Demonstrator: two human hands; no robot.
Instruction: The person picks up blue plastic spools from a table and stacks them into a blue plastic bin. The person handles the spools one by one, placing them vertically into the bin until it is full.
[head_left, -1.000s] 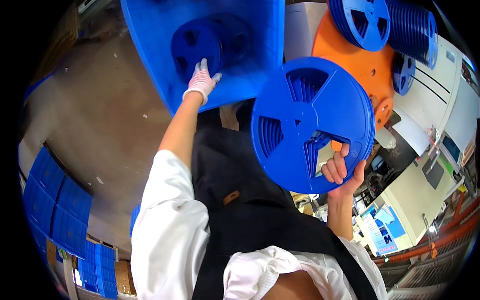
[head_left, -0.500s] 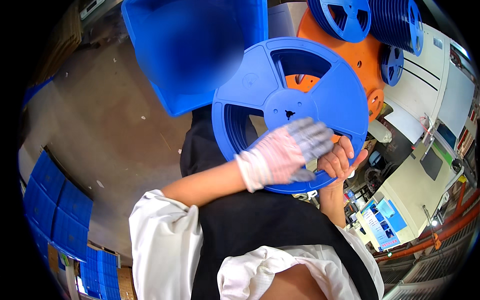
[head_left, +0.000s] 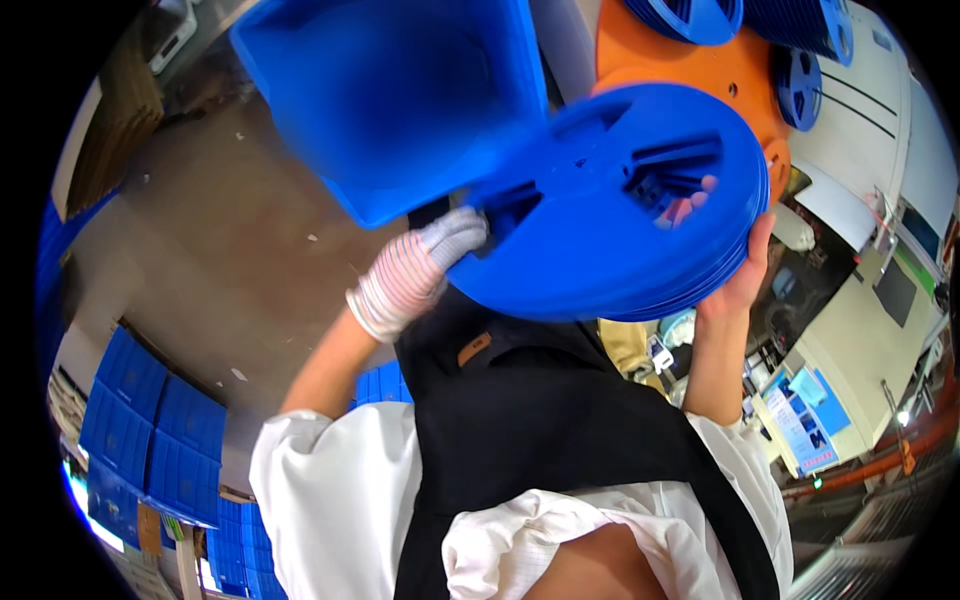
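A large blue plastic reel (head_left: 600,210) is tilted almost flat in front of me. My left hand (head_left: 420,265), in a white knit glove, grips its left rim from below. My bare right hand (head_left: 735,270) holds its right edge, and the fingertips show through a spoke opening. Just behind the reel's left side hangs a big blue plastic bin (head_left: 390,90).
An orange round stand (head_left: 720,70) carrying more blue reels (head_left: 800,75) is at the upper right. Stacked blue crates (head_left: 150,440) stand on the concrete floor at the lower left. White machine cabinets (head_left: 870,330) are at the right.
My left hand left the small reel in the bin, crossed to the big reel and took its left rim. The reel tipped from upright to nearly flat and rose closer.
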